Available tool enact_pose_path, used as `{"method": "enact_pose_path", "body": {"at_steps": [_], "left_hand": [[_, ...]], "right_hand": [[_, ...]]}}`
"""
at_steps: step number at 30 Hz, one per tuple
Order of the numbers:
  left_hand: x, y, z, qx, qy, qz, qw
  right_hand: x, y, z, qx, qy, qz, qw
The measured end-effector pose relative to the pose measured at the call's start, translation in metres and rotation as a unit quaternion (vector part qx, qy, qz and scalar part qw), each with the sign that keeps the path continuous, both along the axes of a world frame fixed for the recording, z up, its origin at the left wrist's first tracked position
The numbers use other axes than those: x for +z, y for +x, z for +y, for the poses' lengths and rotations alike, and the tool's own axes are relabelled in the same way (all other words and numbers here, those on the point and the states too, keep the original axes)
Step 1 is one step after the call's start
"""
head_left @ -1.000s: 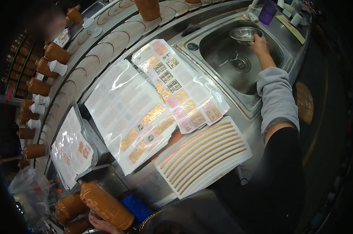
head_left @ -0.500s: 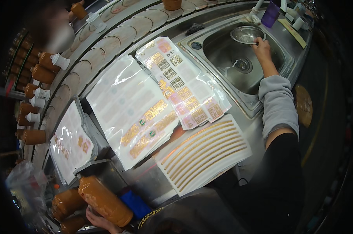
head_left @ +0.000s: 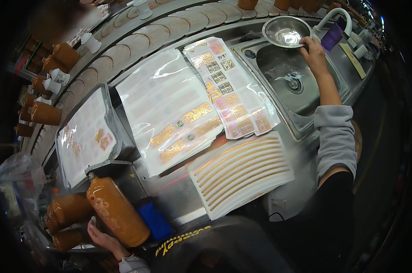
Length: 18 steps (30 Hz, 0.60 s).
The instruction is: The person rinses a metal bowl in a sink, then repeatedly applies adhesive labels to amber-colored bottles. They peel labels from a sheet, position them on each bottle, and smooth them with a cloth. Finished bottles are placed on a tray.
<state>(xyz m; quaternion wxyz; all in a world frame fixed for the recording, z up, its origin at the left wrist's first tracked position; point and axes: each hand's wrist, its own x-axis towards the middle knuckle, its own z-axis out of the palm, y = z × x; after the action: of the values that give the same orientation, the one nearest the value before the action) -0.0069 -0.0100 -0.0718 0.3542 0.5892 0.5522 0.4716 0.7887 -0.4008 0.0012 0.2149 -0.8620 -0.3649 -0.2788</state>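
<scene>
My right hand reaches out to the far right and grips the rim of a shiny steel bowl, held over the back edge of a steel sink under a curved white tap. My left hand is low at the bottom left, wrapped around the base of a brown ceramic bottle that lies tilted. Between the hands lie sheets of gold labels, a sheet of small square stickers and a glossy sheet with gold bands.
More brown bottles lie at the lower left, others stand along the curved conveyor at the left. A tray of stickers sits left of the sheets. A blue block lies by the held bottle. A purple container stands by the tap.
My right hand has lifted the steel bowl out of the sink basin up to its back edge. My view has shifted right. The left hand still holds the bottle.
</scene>
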Motion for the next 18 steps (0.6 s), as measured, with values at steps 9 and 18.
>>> {"method": "enact_pose_path", "body": {"at_steps": [9,18], "left_hand": [[0.004,0.007,-0.003,0.006,0.010,0.016,1.000],[0.006,0.010,0.000,0.002,-0.010,-0.001,1.000]], "right_hand": [[0.039,-0.030,0.101,0.021,-0.235,-0.229,0.944],[0.035,0.005,-0.007,-0.028,-0.114,-0.137,0.984]]}}
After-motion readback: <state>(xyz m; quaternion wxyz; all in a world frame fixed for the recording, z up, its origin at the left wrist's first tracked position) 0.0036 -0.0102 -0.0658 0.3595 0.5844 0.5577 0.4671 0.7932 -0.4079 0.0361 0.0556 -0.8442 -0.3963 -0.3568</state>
